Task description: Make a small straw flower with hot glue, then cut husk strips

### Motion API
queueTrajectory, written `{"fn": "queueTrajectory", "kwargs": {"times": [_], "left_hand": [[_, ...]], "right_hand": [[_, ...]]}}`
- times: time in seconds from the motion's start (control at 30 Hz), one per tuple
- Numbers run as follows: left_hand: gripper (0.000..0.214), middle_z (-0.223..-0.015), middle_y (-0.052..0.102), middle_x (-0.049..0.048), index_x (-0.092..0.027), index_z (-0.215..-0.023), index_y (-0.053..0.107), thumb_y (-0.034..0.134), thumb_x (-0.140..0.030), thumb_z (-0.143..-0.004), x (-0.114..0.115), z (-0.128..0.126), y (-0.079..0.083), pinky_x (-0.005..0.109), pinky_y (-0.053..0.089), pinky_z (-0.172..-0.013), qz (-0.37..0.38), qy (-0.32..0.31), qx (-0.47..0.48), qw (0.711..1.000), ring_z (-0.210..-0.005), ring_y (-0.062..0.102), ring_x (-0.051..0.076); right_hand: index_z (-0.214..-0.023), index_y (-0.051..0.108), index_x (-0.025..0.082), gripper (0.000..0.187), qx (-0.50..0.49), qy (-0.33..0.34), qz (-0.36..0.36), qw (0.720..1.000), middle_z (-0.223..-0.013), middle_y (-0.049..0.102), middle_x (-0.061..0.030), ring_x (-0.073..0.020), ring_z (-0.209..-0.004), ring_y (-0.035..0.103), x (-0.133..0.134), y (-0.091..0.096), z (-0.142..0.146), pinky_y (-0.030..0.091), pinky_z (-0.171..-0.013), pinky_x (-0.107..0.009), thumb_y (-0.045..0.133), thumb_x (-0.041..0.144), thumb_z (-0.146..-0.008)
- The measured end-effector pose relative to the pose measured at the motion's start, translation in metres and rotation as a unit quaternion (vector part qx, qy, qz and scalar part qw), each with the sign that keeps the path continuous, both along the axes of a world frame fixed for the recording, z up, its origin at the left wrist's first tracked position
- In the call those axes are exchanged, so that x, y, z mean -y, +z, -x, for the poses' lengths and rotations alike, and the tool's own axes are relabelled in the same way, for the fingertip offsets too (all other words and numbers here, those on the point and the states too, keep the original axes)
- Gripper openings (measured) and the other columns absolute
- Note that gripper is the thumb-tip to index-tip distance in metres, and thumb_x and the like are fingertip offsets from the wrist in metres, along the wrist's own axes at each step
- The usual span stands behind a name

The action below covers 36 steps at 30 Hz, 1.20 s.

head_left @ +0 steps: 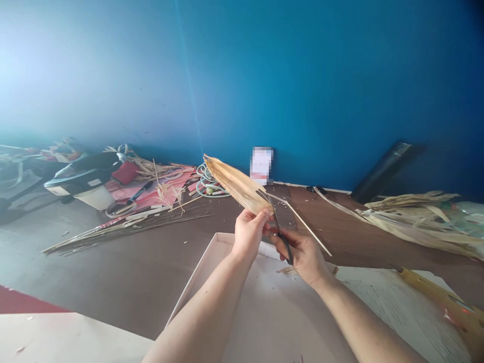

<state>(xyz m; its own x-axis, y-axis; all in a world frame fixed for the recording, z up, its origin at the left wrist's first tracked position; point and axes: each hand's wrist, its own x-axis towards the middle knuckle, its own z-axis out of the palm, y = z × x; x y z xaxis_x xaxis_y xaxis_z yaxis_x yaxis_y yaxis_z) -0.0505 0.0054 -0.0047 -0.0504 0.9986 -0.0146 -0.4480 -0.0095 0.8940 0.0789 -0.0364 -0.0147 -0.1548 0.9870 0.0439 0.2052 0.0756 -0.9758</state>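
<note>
My left hand [250, 229] pinches the near end of a broad, dry, tan leaf, like a corn husk [238, 184], which slants up and away to the left. In my right hand [302, 249] is a pair of scissors [285, 244] with dark handles, fingers closed round them. The blades point up and lie against the husk's right edge, close to my left fingertips. A thin pale strip [308, 227] slants down to the right beyond the blades; whether it still joins the husk, I cannot tell. Both hands are above a shallow white box lid [217, 242].
A phone [260, 165] leans against the blue wall. Dry husks [412, 219] and a dark tube [385, 169] are at right, above a yellow tool [442, 297] on a printed sheet [385, 292]. Thin sticks [124, 227], a pink sheet [159, 194] and a coiled cord [206, 179] lie left.
</note>
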Motion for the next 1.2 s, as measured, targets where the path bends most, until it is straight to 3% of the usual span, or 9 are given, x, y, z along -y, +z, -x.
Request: {"fn": "queueTrajectory", "kwargs": {"times": [0.9, 1.1, 1.2], "left_hand": [[0.022, -0.062, 0.058, -0.0002, -0.013, -0.073, 0.057, 0.067, -0.033, -0.07, 0.0, -0.001, -0.002, 0.017, 0.035, -0.041, -0.004, 0.008, -0.013, 1.0, -0.046, 0.043, 0.006], [0.023, -0.064, 0.059, -0.0001, -0.014, -0.077, 0.059, 0.066, -0.035, -0.071, -0.002, 0.002, -0.004, 0.018, 0.036, -0.042, 0.002, 0.007, -0.03, 1.0, -0.047, 0.043, 0.006], [0.023, -0.064, 0.056, -0.0014, -0.014, -0.077, 0.06, 0.065, -0.036, -0.072, -0.004, 0.003, -0.005, 0.017, 0.035, -0.043, 0.013, 0.01, -0.059, 0.998, -0.047, 0.041, 0.005]], "right_hand": [[-0.1, 0.07, 0.019, 0.034, 0.009, -0.023, 0.029, 0.999, -0.055, 0.046, 0.0047, -0.0104, -0.051, 0.043, 0.004, 0.009, 0.007, 0.034, -0.047, -0.021, 0.063, 0.045, -0.08], [-0.1, 0.069, 0.017, 0.045, -0.029, -0.061, 0.07, 0.995, -0.06, 0.057, 0.0016, -0.0137, -0.053, 0.053, 0.003, 0.014, 0.007, 0.038, -0.047, -0.024, 0.068, 0.053, -0.072], [-0.105, 0.066, 0.019, 0.049, -0.048, -0.068, 0.101, 0.991, -0.064, 0.06, 0.0003, -0.0132, -0.054, 0.054, 0.001, 0.017, 0.0, 0.032, -0.042, -0.022, 0.069, 0.054, -0.071]]}}
